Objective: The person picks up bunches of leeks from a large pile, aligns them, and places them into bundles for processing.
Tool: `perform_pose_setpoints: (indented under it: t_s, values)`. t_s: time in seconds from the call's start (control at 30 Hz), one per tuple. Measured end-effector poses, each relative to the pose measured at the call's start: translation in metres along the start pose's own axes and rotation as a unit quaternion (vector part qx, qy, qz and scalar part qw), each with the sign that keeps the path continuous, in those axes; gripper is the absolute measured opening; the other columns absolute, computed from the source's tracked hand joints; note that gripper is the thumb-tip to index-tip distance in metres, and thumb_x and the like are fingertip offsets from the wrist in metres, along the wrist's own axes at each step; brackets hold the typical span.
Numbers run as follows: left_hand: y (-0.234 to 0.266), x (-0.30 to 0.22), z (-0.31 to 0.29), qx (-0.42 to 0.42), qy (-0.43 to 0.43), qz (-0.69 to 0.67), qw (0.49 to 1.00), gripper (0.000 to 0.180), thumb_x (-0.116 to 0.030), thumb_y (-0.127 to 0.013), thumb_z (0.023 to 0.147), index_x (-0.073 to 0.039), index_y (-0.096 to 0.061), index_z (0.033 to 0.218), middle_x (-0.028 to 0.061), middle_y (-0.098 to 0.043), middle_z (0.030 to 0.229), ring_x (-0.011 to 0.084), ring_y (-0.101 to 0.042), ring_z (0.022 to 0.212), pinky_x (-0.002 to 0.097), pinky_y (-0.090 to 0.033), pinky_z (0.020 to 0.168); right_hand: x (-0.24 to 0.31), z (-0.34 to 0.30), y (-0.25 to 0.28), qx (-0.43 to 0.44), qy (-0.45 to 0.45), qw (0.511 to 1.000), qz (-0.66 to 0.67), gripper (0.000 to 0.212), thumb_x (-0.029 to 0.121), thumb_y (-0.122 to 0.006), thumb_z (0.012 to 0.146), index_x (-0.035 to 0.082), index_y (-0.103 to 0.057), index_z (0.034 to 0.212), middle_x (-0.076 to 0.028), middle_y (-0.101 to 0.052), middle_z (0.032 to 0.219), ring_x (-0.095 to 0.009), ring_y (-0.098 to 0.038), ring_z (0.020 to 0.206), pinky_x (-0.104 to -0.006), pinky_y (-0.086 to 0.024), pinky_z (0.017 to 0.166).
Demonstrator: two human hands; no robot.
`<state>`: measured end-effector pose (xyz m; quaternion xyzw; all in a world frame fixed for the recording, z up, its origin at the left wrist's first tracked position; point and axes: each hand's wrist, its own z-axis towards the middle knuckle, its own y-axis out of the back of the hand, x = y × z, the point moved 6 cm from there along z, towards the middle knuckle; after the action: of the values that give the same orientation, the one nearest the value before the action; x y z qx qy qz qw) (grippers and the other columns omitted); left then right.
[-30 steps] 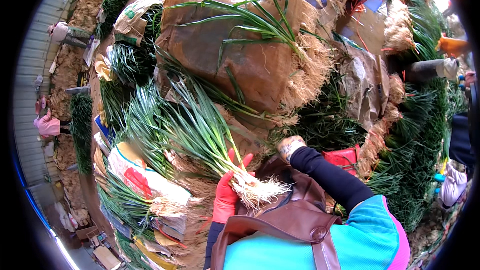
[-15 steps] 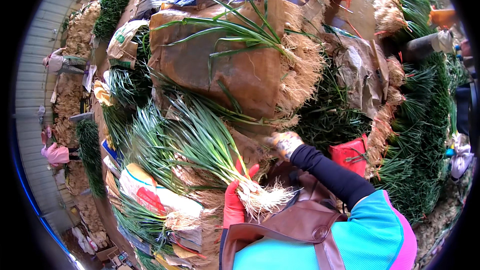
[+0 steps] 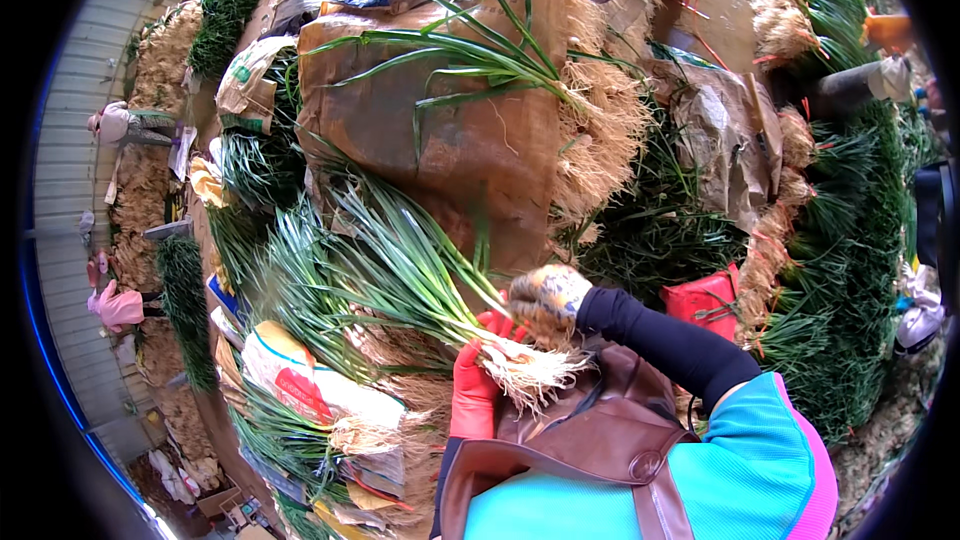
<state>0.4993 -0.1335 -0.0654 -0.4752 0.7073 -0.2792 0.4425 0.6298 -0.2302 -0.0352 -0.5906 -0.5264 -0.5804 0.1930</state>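
A broad brown sheet [image 3: 400, 165] is spread out beyond the hands, pale roots [image 3: 603, 145] jutting past its right edge. Nearer the body, a bunch of green onions [image 3: 440, 290] sits in the red-gloved left hand [image 3: 475, 380], fingers curled around its lower stems. The right hand [image 3: 550, 302], in a patterned glove, is partly closed just beside them; whether it grips anything cannot be told.

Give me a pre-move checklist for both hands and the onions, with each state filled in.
1. Left hand in a red glove grips the bunch of long green onions: ok.
2. The bunch's stringy white roots clear of the palm: ok.
3. Right hand in a patterned glove close to the bunch: ok.
4. Right fingers closed on a stalk: cannot tell, blurred.
5. Loose green stalks atop the brown sheet gathered in hand: not ok, lying apart.
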Motion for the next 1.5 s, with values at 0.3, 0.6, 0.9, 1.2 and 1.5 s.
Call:
perform_pose_setpoints:
  t_s: [0.3, 0.6, 0.9, 1.2, 1.5]
  values:
    - [-0.022, -0.007, -0.019, 0.042, -0.060, -0.084, 0.994, 0.038, -0.032, -0.059, 0.081, -0.014, -0.052, 0.113, 0.0072, -0.049, 0.123, 0.0303, -0.044, 0.118, 0.0544, -0.029, 0.103, -0.090, -0.018, -0.008, 0.058, -0.235, 0.955, -0.170, 0.048, 0.048, -0.057, 0.078, 0.007, -0.062, 0.103, -0.015, -0.064, 0.096, -0.027, -0.062, 0.092, -0.0330, -0.049, 0.078]
    - [-0.015, 0.015, -0.040, 0.013, -0.012, -0.089, 0.996, 0.038, -0.034, -0.061, 0.080, -0.015, -0.051, 0.112, 0.0083, -0.051, 0.114, 0.0250, -0.053, 0.100, 0.0505, -0.039, 0.094, -0.008, 0.035, -0.053, -0.163, -0.093, 0.910, 0.369, 0.032, 0.035, -0.052, 0.088, 0.004, -0.060, 0.094, -0.004, -0.060, 0.073, -0.010, -0.052, 0.061, -0.0247, -0.040, 0.053]
    - [-0.023, 0.023, -0.054, -0.006, 0.035, -0.119, 0.992, 0.033, -0.032, -0.063, 0.078, -0.013, -0.055, 0.104, 0.0118, -0.054, 0.112, 0.0260, -0.054, 0.099, 0.0481, -0.040, 0.093, -0.125, 0.013, -0.032, -0.366, -0.039, 0.919, 0.139, 0.034, 0.039, -0.053, 0.087, 0.007, -0.062, 0.093, -0.002, -0.056, 0.063, -0.010, -0.050, 0.049, -0.0228, -0.039, 0.042]
    - [-0.030, 0.018, -0.065, -0.058, 0.014, -0.122, 0.991, 0.031, -0.032, -0.062, 0.078, -0.010, -0.057, 0.099, 0.0125, -0.053, 0.118, 0.0294, -0.053, 0.105, 0.0490, -0.038, 0.096, 0.001, 0.047, -0.098, 0.090, -0.145, 0.823, 0.542, 0.034, 0.040, -0.059, 0.084, 0.007, -0.064, 0.088, -0.001, -0.057, 0.063, -0.007, -0.048, 0.051, -0.0233, -0.037, 0.044]
    - [-0.005, 0.005, -0.020, -0.013, -0.020, -0.038, 0.999, 0.042, -0.030, -0.058, 0.080, -0.006, -0.055, 0.115, 0.0113, -0.028, 0.142, 0.0313, -0.025, 0.131, 0.0503, -0.022, 0.107, -0.032, -0.009, -0.029, 0.098, -0.236, 0.951, 0.177, 0.044, 0.046, -0.054, 0.083, 0.006, -0.063, 0.101, -0.017, -0.062, 0.076, -0.023, -0.059, 0.075, -0.0324, -0.045, 0.068]
